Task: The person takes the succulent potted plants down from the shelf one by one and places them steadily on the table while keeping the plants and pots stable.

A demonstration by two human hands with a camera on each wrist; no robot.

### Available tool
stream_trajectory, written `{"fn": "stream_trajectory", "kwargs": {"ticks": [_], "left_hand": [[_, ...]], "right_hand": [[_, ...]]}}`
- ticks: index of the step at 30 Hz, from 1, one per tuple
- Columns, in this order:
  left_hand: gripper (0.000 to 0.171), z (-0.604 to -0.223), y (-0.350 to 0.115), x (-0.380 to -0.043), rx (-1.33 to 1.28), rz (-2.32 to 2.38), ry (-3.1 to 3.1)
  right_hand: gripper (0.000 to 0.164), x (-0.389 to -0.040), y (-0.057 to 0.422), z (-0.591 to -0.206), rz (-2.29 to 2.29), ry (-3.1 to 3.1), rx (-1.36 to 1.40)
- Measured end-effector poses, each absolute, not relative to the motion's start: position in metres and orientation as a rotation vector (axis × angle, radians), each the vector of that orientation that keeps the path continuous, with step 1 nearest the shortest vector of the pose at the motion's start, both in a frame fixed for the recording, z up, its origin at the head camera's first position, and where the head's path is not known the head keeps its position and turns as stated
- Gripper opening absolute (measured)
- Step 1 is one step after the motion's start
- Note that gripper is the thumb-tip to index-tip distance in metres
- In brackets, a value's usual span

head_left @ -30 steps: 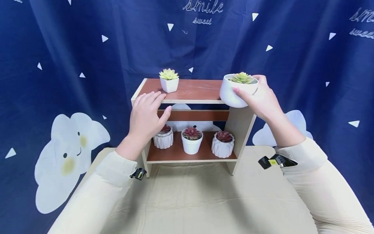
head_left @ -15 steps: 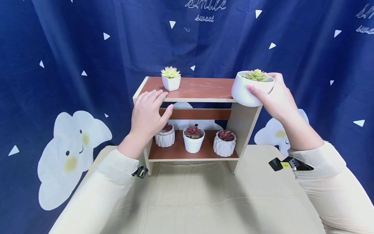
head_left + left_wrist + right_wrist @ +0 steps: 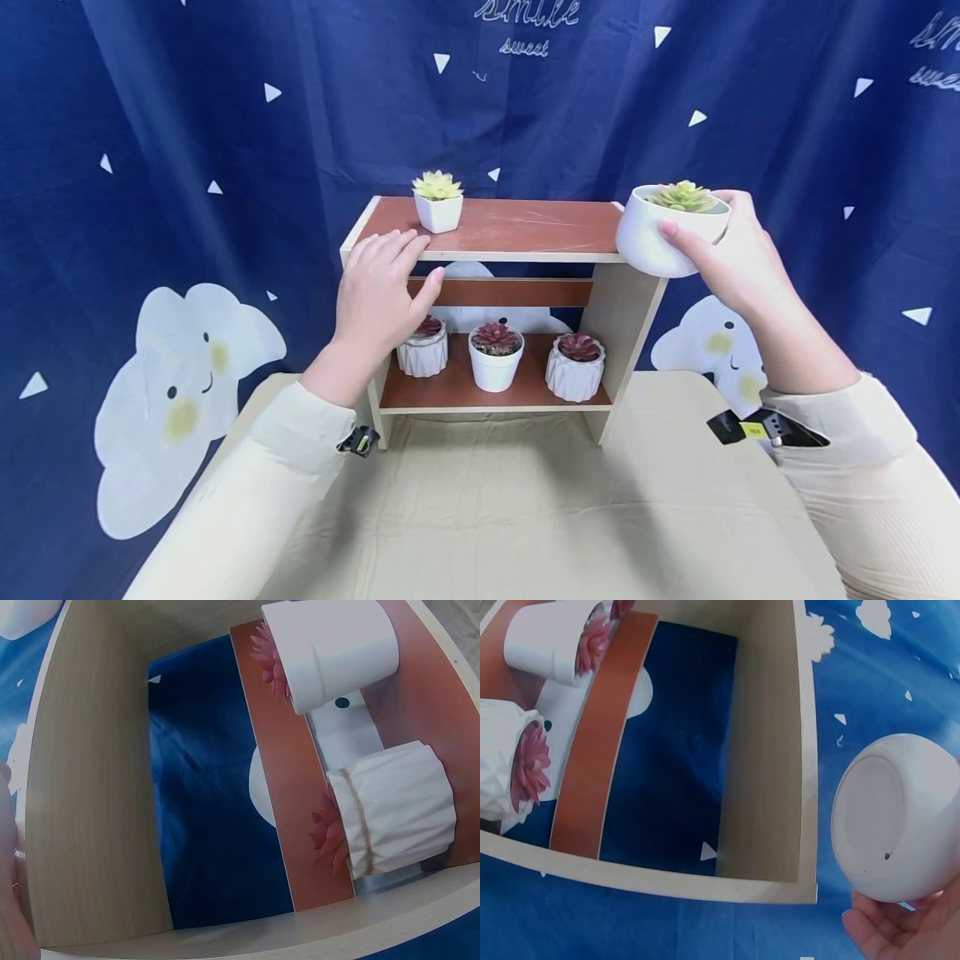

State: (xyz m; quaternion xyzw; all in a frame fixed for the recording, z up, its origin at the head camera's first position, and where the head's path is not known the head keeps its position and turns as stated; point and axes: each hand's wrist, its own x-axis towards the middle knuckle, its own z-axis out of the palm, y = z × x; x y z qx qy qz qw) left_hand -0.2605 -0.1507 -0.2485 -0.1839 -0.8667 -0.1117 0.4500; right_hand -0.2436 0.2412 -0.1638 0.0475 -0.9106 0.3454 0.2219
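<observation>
My right hand (image 3: pixel 738 258) grips a round white pot with a green succulent (image 3: pixel 671 237), thumb on the near side. It is held at the right end of the small shelf (image 3: pixel 525 227). In the right wrist view the underside of this pot (image 3: pixel 870 810) shows, apart from the shelf's edge. At the shelf's top left front edge rests my left hand (image 3: pixel 378 296), fingers extended and thumb spread. Just behind its fingertips stands a small white pot with a pale green succulent (image 3: pixel 438 208).
On the lower board are a ribbed white pot (image 3: pixel 424 354) partly behind my left thumb, a smooth white pot (image 3: pixel 497 367) and another ribbed pot (image 3: pixel 575 375), all with dark red succulents. A beige cloth (image 3: pixel 495 500) covers the table. A blue curtain (image 3: pixel 300 150) hangs behind.
My right hand has carried the round pot rightward, from in front of the shelf top's right part to its right end. My left hand has stayed at the top left edge.
</observation>
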Motion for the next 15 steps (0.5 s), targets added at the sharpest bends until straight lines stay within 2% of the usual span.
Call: {"fn": "stream_trajectory", "kwargs": {"ticks": [15], "left_hand": [[0.053, -0.248, -0.150, -0.259, -0.453, -0.278, -2.139]], "right_hand": [[0.091, -0.244, 0.261, -0.163, 0.943, -2.513, 0.086]]}}
